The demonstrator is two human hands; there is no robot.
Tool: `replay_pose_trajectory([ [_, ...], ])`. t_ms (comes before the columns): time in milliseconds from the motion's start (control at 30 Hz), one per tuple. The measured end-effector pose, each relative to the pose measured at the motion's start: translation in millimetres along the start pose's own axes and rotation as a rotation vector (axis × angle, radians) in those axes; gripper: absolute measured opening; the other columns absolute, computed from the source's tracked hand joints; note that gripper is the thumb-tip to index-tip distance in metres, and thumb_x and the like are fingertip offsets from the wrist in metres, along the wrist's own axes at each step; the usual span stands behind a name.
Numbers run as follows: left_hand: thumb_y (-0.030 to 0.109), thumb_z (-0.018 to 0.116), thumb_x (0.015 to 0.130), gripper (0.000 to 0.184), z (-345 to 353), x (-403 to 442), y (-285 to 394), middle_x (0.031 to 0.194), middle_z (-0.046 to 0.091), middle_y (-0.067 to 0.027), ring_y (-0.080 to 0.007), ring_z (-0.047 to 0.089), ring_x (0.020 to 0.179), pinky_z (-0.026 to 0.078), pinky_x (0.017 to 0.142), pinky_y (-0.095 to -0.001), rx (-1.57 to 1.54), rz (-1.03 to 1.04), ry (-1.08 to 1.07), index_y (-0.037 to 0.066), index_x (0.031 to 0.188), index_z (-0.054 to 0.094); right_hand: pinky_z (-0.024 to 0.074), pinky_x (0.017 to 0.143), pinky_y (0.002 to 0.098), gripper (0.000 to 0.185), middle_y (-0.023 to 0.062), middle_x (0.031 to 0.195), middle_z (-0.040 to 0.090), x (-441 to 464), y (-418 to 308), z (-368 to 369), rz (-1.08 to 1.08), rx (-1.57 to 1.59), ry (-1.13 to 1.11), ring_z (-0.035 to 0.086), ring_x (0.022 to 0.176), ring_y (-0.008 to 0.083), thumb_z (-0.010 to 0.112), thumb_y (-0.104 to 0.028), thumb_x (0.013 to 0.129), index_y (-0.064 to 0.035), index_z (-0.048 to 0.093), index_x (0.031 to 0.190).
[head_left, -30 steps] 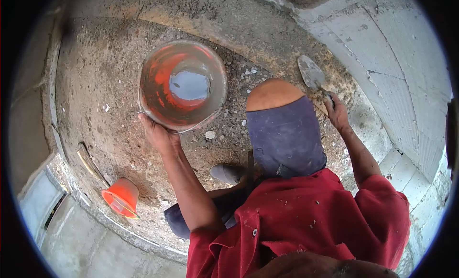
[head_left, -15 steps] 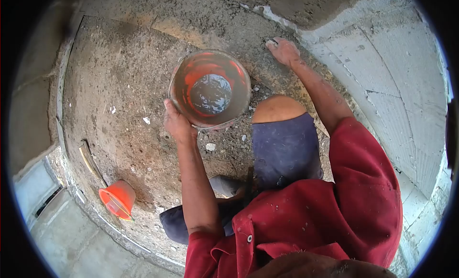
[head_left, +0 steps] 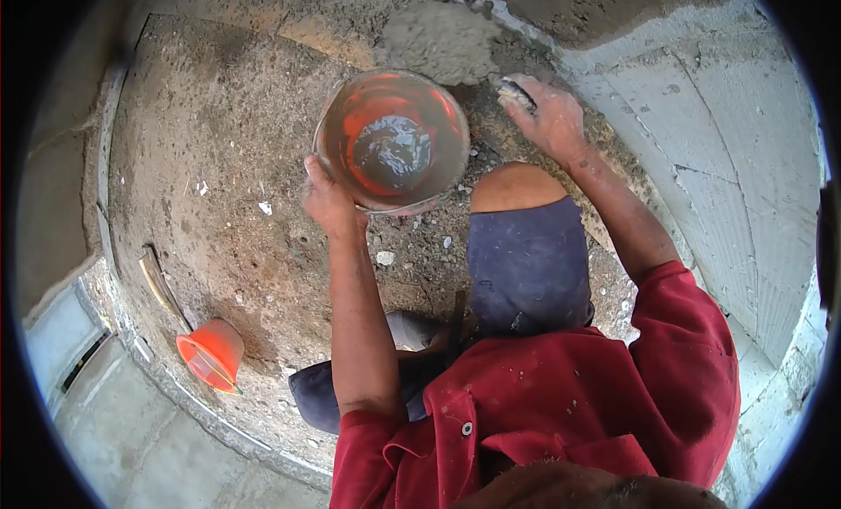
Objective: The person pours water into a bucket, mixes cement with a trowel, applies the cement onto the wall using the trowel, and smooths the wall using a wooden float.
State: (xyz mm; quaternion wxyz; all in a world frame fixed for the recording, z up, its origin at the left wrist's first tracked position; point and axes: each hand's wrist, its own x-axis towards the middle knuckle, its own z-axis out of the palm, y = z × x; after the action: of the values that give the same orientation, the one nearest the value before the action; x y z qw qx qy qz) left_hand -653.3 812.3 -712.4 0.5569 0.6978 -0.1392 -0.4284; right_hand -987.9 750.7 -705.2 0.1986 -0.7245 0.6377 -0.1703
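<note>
My left hand (head_left: 335, 201) grips the lower left rim of an orange bucket (head_left: 350, 115), thumb over the edge. Grey slurry coats the inside of this bucket, and watery grey liquid shines at its bottom. To the right of it, my right hand (head_left: 556, 119) is closed around the handle of what looks like a trowel. A smooth grey, mortar-covered shape (head_left: 442, 43), apparently its blade, lies over the wet mortar beyond the bucket. Mortar smears hide the blade's exact outline.
A small orange bucket (head_left: 212, 356) lies tipped at the lower left, beside a curved strip (head_left: 162, 281). Pale block walls (head_left: 718, 176) rise on the right. Wet mortar (head_left: 596, 14) covers the surface at the top. White chips dot the rough ground (head_left: 219, 150).
My right hand has drawn slightly back and right, and the smooth grey shape now shows beyond the bucket. The liquid in the bucket has shifted. My left hand keeps its hold.
</note>
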Motion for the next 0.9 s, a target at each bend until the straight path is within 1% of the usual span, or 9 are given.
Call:
replay_pose_trajectory([
  [167, 0.040, 0.049, 0.112, 0.058, -1, 12, -4, 0.128, 0.066, -0.0209, -0.0298, 0.069, 0.110, 0.059, 0.094, -0.0415, 0.072, 0.029, 0.021, -0.013, 0.134, 0.057, 0.0579, 0.080, 0.0433, 0.040, 0.0071, 0.098, 0.071, -1, -15, 22, -0.502, -0.142, -0.071, 0.071, 0.092, 0.0302, 0.074, -0.042, 0.092, -0.0211, 0.068, 0.126],
  [267, 0.042, 0.049, 0.112, 0.061, -12, 13, -9, 0.129, 0.065, -0.0222, -0.0297, 0.067, 0.112, 0.058, 0.095, -0.0413, 0.064, -0.012, 0.024, -0.014, 0.133, 0.058, 0.0571, 0.080, 0.0456, 0.039, 0.0065, 0.099, 0.069, -16, -9, 33, -0.340, 0.027, -0.056, 0.070, 0.094, 0.0305, 0.072, -0.041, 0.094, -0.0205, 0.065, 0.127],
  [400, 0.044, 0.048, 0.112, 0.063, -22, -6, -13, 0.131, 0.064, -0.0225, -0.0294, 0.066, 0.115, 0.058, 0.097, -0.0413, 0.048, -0.043, -0.002, -0.015, 0.134, 0.056, 0.0556, 0.079, 0.0440, 0.041, 0.0130, 0.098, 0.067, -86, 38, 6, 0.072, 0.086, -0.016, 0.069, 0.092, 0.0305, 0.072, -0.035, 0.096, -0.0162, 0.056, 0.130],
  [467, 0.044, 0.049, 0.112, 0.063, -13, -15, -6, 0.133, 0.063, -0.0212, -0.0287, 0.066, 0.114, 0.058, 0.097, -0.0404, 0.017, -0.058, 0.004, -0.015, 0.135, 0.055, 0.0570, 0.069, 0.0447, 0.030, 0.0161, 0.096, 0.067, -151, 69, 4, 0.433, 0.173, -0.042, 0.071, 0.082, 0.0327, 0.064, -0.029, 0.098, -0.0143, 0.055, 0.122],
  [533, 0.042, 0.052, 0.111, 0.063, -12, -17, -4, 0.133, 0.063, -0.0205, -0.0282, 0.068, 0.112, 0.059, 0.096, -0.0396, -0.021, -0.070, 0.013, -0.016, 0.135, 0.053, 0.0519, 0.056, 0.0422, 0.028, 0.0095, 0.081, 0.062, -204, 82, -4, 1.018, 0.470, -0.059, 0.062, 0.064, 0.0233, 0.060, -0.026, 0.100, -0.0112, 0.049, 0.121],
  [600, 0.043, 0.053, 0.111, 0.063, -13, -15, -4, 0.133, 0.063, -0.0205, -0.0280, 0.067, 0.113, 0.058, 0.097, -0.0393, -0.017, -0.083, 0.019, -0.016, 0.135, 0.053, 0.0476, 0.047, 0.0408, 0.027, 0.0082, 0.077, 0.060, -256, 94, 14, 1.307, 0.669, 0.304, 0.057, 0.055, 0.0201, 0.057, -0.027, 0.100, -0.0085, 0.048, 0.118],
  [700, 0.043, 0.053, 0.111, 0.064, -18, -11, -10, 0.134, 0.063, -0.0206, -0.0281, 0.066, 0.115, 0.057, 0.099, -0.0396, -0.013, -0.069, 0.012, -0.016, 0.136, 0.052, 0.0449, 0.040, 0.0389, 0.036, 0.0131, 0.084, 0.061, -293, 124, 62, 1.511, 0.672, 0.488, 0.059, 0.057, 0.0213, 0.055, -0.029, 0.103, -0.0037, 0.045, 0.126],
  [800, 0.044, 0.053, 0.111, 0.065, -21, -11, -12, 0.134, 0.062, -0.0206, -0.0286, 0.065, 0.117, 0.056, 0.101, -0.0402, -0.028, -0.065, -0.011, -0.016, 0.137, 0.052, 0.0539, 0.076, 0.0461, 0.038, 0.0254, 0.096, 0.066, -251, 103, 100, 1.112, 0.410, 0.272, 0.068, 0.086, 0.0379, 0.057, -0.029, 0.100, -0.0005, 0.052, 0.125],
  [900, 0.044, 0.053, 0.111, 0.065, -22, -14, -15, 0.135, 0.062, -0.0206, -0.0290, 0.065, 0.118, 0.056, 0.102, -0.0408, -0.053, -0.063, -0.029, -0.015, 0.138, 0.052, 0.0486, 0.091, 0.0530, 0.039, 0.0362, 0.107, 0.065, -175, 87, 72, 0.575, 0.278, 0.025, 0.062, 0.098, 0.0541, 0.058, -0.026, 0.098, 0.0026, 0.053, 0.124],
])
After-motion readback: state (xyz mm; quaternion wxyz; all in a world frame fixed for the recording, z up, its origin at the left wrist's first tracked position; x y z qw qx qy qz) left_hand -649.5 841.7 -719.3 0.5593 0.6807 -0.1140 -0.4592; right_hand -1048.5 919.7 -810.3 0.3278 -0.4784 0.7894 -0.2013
